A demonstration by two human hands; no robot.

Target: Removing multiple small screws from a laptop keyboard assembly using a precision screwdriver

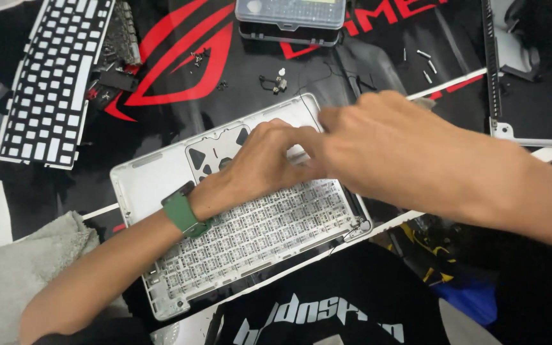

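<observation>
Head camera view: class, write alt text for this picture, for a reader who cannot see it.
Two bare hands meet over a silver laptop shell lying inside-up on a black and red mat; the left hand wears a green watch, and the right hand is blurred. A detached keyboard sheet lies at upper left, with loose screws at upper right.

Bright, even overhead light; soft shadows under both forearms. Right hand [391,150] motion-blurred; glare on the pale case [154,179] beside the grip.

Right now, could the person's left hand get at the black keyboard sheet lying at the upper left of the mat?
Probably yes. The left hand rests on the silver laptop case, and the keyboard sheet lies flat and uncovered on its own side, with only bare mat between them.
</observation>
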